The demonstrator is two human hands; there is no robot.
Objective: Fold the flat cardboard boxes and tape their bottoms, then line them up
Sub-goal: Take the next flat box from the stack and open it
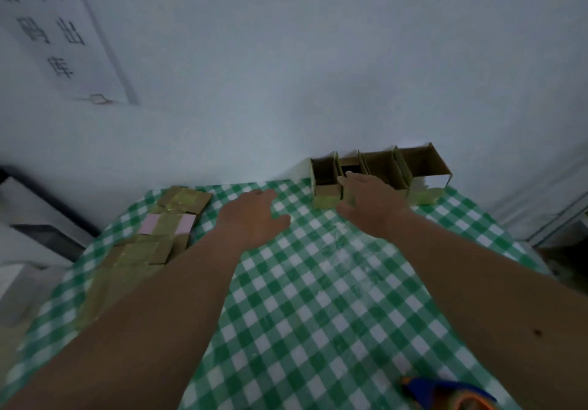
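Several folded cardboard boxes (pixel 381 163) stand in a row against the wall at the table's far edge, open tops up. My right hand (pixel 370 201) reaches to the second box from the left (pixel 348 198), fingers over its near wall and thumb low on its front. The leftmost box (pixel 324 183) stands right beside it. My left hand (pixel 254 215) hovers flat over the tablecloth, fingers relaxed, holding nothing. Flat taped cardboard boxes (pixel 165 228) lie stacked along the table's left side, left of my left arm.
A green-and-white checked cloth (pixel 318 298) covers the table. A blue and orange tape dispenser (pixel 451 393) lies at the near right edge. A paper sign (pixel 57 27) hangs on the wall at left. White equipment (pixel 28 218) stands beside the table's left edge.
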